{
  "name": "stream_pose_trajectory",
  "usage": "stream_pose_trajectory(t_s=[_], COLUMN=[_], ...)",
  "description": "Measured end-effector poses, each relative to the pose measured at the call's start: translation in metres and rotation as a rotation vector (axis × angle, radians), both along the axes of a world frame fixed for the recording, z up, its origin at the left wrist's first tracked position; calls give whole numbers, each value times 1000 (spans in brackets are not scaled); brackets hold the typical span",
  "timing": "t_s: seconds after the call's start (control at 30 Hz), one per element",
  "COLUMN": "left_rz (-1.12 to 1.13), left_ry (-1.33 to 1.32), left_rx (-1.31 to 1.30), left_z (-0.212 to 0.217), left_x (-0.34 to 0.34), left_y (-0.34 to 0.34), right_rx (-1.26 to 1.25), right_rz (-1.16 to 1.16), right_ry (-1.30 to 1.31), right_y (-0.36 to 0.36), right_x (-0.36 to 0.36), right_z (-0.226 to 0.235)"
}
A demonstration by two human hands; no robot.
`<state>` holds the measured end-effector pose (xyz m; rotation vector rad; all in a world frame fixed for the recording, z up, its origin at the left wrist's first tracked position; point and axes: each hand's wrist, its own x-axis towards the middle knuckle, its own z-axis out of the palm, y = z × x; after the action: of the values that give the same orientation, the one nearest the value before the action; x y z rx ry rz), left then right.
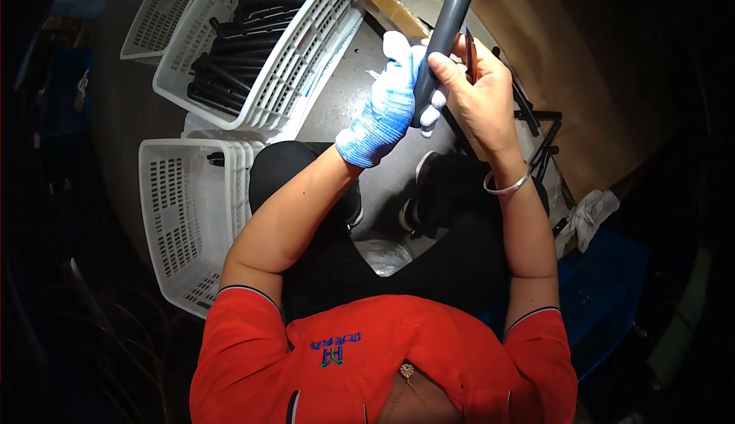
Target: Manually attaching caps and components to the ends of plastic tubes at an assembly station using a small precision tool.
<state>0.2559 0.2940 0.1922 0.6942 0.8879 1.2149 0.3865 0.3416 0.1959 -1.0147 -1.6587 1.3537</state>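
- Where your view begins at the upper left, an outer white basket (pixel 153 14) with slotted walls stands beside a filled white basket (pixel 300 45), which carries a heap of black tubes (pixel 237 60) lying roughly alongside one another.
- Below these, nearer your left arm, is a lower white basket (pixel 178 209), its walls likewise perforated.
- Right of the baskets, above the grey floor (pixel 337 91), your left hand (pixel 389 98) wears a blue-and-white knitted glove; its fingers are curled closed around the lower part of a dark grey tube, the white fingertips (pixel 438 100) showing on the far side.
- The dark grey tube (pixel 450 22) is held between your two hands, tilted upward to the right and running out of view at the top.
- Just beside it, a slim reddish-brown tool (pixel 471 60) is pinched in your bare right hand (pixel 490 94), whose fingers are bent closed upon it, thumb toward the tube.
- On that wrist sits a silver-coloured bangle (pixel 507 188).
- Farther right lie black bars (pixel 547 137), brown cardboard (pixel 582 79), a crumpled white cloth (pixel 593 216) and, lower, a blue bin (pixel 609 290).
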Motion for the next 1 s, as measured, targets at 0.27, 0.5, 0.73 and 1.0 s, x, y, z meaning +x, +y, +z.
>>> stream_pose_trajectory(t_s=[0.27, 0.5, 0.73, 1.0], left_rz=[-369, -544, -482, -529], left_ry=[-217, -157, -434, 19], left_rx=[39, 50, 68, 46], left_z=[12, 17, 5, 19], left_x=[-14, -21, -17, -23], left_y=[0, 2, -3, -3], right_rx=[-349, -319, -292, -301], right_rz=[87, 190, 189, 144], right_ry=[373, 400, 431, 432], right_y=[11, 14, 9, 8], right_x=[19, 27, 23, 22], right_z=[4, 2, 11, 14])
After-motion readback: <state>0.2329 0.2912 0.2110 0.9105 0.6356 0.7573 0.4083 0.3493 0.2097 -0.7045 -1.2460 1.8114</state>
